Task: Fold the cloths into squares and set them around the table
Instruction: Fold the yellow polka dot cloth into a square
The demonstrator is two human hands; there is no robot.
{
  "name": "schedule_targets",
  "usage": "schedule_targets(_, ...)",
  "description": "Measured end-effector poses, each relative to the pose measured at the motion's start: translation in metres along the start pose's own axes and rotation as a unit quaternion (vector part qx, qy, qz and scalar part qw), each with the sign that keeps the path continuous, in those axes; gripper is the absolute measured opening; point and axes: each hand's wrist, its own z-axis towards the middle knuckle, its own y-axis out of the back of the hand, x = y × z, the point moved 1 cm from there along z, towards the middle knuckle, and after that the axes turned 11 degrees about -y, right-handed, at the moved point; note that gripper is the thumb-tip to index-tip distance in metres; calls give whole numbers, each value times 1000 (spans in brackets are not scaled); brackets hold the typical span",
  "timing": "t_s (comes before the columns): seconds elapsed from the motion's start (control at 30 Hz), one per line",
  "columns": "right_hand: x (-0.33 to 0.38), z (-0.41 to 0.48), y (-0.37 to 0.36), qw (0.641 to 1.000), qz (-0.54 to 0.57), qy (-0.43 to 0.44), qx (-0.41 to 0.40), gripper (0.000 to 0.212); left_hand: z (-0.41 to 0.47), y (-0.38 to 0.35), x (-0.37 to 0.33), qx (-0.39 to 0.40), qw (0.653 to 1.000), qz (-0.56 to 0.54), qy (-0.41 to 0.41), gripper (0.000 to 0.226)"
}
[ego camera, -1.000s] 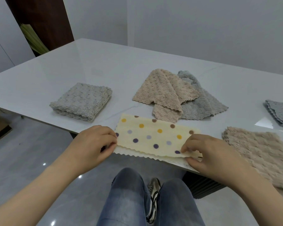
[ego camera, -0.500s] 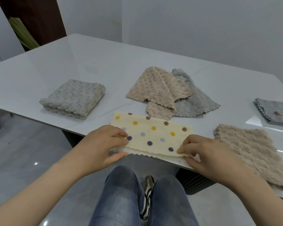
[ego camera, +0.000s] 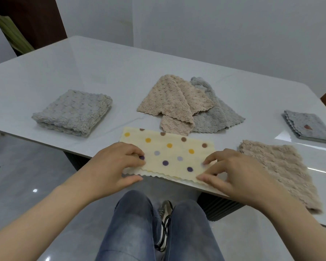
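A pale yellow polka-dot cloth (ego camera: 167, 155), folded into a long strip, lies flat between the two hands at the table's near edge. Left of the left hand sits a folded grey square cloth (ego camera: 73, 112). Just right of the right hand lies a folded beige cloth (ego camera: 282, 166). Beyond the hands, an unfolded beige cloth (ego camera: 169, 98) overlaps an unfolded grey cloth (ego camera: 215, 113). Far right rests a folded grey patterned cloth (ego camera: 309, 129).

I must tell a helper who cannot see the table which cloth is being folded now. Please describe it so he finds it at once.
Look at the near edge of the white table, right in front of the person. Between the left hand and right hand lies the yellow cloth, folded into a long strip. It alone is smooth with coloured dots; its neighbours are fluffy beige or grey.
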Motion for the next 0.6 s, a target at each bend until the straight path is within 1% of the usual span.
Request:
schedule_targets(0.03,0,2,0,1000,2,-12,-16,48,1,2,-2,-8,1000,-11,12,45)
schedule_targets(0.1,1,6,0,997,25,-61,-40,29,6,5,-4,-23,998,-41,37,52)
schedule_targets(0.13,0,8,-1,994,40,-90,-35,28,9,7,-5,-30,997,-51,43,52)
schedule_targets(0.2,0,10,-4,988,58,-145,8,47,15,9,-7,-32,998,-51,36,50)
schedule_targets(0.3,3,13,-6,978,102,-180,39,61,24,4,-10,17,999,-51,4,52)
schedule_targets(0.37,6,19,-3,966,160,-198,54,72,27,-1,-10,44,997,-62,-3,56)
schedule_targets(0.43,8,29,1,945,231,-224,58,75,29,-3,-9,44,997,-70,8,59)
schedule_targets(0.5,9,38,4,921,287,-255,57,82,32,-1,-10,35,997,-72,19,59)
schedule_targets(0.53,9,43,3,916,293,-268,49,80,35,0,-10,31,997,-71,21,59)
schedule_targets(0.6,4,51,1,913,292,-284,37,67,40,0,-11,25,997,-68,22,58)
